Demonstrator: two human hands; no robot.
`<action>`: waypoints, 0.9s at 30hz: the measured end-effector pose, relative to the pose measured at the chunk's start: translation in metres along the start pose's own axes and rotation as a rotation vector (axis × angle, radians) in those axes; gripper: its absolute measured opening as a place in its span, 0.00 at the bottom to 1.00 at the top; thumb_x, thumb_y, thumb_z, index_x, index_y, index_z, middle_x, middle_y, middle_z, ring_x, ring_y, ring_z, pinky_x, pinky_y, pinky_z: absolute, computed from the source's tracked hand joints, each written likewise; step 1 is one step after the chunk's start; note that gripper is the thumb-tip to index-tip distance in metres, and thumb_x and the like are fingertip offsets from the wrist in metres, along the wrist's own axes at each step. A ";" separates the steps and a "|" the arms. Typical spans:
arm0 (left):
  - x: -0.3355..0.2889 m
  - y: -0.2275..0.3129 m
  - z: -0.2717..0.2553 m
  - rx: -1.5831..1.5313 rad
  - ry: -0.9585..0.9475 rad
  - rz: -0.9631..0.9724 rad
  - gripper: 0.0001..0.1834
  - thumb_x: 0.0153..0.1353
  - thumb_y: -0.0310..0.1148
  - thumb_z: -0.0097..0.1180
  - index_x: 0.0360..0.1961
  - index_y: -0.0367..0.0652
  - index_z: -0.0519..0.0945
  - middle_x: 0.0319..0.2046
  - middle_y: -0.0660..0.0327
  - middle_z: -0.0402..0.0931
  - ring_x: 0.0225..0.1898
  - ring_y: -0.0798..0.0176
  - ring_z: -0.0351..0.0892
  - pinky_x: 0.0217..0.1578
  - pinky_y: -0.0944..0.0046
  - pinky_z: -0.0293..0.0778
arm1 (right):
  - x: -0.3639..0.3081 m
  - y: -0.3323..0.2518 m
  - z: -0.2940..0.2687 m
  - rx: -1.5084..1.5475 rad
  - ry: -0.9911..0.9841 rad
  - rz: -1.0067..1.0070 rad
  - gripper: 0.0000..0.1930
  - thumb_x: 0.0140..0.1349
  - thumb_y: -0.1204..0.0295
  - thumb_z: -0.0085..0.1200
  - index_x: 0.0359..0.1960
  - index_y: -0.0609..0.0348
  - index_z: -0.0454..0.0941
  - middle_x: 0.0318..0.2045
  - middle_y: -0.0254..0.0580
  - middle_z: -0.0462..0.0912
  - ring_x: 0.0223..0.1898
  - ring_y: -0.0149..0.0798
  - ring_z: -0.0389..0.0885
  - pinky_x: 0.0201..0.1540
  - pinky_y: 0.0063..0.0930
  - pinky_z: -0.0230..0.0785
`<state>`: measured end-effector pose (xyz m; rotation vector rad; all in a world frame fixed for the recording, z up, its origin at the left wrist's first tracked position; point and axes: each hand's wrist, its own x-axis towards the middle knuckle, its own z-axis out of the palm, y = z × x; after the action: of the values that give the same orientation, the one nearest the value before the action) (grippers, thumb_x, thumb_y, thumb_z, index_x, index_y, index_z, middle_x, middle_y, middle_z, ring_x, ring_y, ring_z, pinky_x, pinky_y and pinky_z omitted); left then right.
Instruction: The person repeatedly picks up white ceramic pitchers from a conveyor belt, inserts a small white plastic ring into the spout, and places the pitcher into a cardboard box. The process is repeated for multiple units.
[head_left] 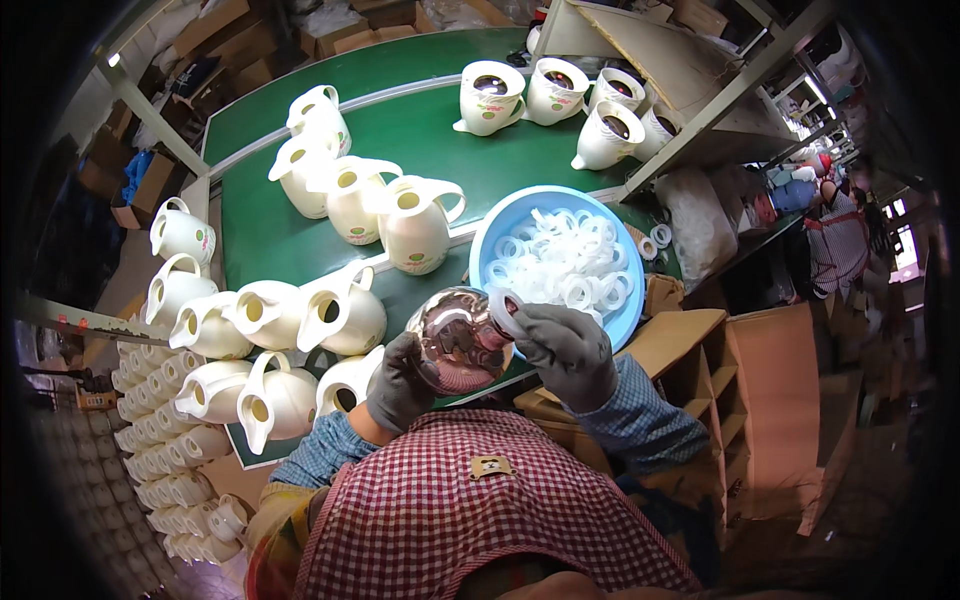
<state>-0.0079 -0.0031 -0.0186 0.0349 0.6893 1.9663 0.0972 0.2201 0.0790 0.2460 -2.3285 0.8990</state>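
Observation:
My left hand (pixel 402 387), in a grey glove, is closed around a shiny, silvered glass flask liner (pixel 458 350) in front of my apron. In my gloved right hand (pixel 570 352), fingers and thumb pinch a translucent white ring (pixel 503 312) against the liner's neck end. How far the ring sits over the neck cannot be made out. Just beyond my hands stands a light-blue basin (pixel 482 232) heaped with similar white rings (pixel 572 255). Close by on the left are several cream jug bodies (pixel 412 240) with handles and open tops.
At the far right of the green table (pixel 400 110), several cream jug shells (pixel 488 112) stand with dark, shiny liners inside. Cardboard boxes (pixel 780 390) lie to my right. Stacked cream jugs (pixel 165 440) fill the lower left. Another person (pixel 838 235) is farther off at right.

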 end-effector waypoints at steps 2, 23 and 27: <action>0.000 0.003 0.004 -0.029 -0.040 -0.039 0.46 0.66 0.62 0.54 0.74 0.40 0.63 0.69 0.49 0.70 0.67 0.49 0.73 0.69 0.45 0.69 | 0.000 -0.004 -0.007 -0.030 -0.063 -0.054 0.11 0.57 0.77 0.68 0.39 0.60 0.79 0.41 0.52 0.87 0.39 0.54 0.89 0.41 0.41 0.84; 0.001 0.024 -0.024 -0.038 0.012 0.147 0.48 0.64 0.65 0.56 0.74 0.42 0.63 0.70 0.52 0.69 0.68 0.51 0.72 0.71 0.47 0.67 | 0.041 0.023 0.048 0.130 -0.532 0.060 0.55 0.63 0.41 0.61 0.80 0.60 0.45 0.79 0.64 0.45 0.81 0.61 0.43 0.81 0.51 0.35; 0.006 0.032 -0.046 -0.159 0.038 0.221 0.48 0.64 0.64 0.56 0.76 0.45 0.62 0.71 0.52 0.67 0.71 0.49 0.68 0.72 0.42 0.65 | 0.099 0.086 0.069 0.472 -0.451 0.530 0.46 0.67 0.48 0.57 0.80 0.55 0.51 0.77 0.68 0.52 0.77 0.64 0.56 0.77 0.50 0.51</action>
<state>-0.0506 -0.0294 -0.0432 -0.0246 0.5709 2.2345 -0.0467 0.2440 0.0530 0.0125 -2.6045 1.8205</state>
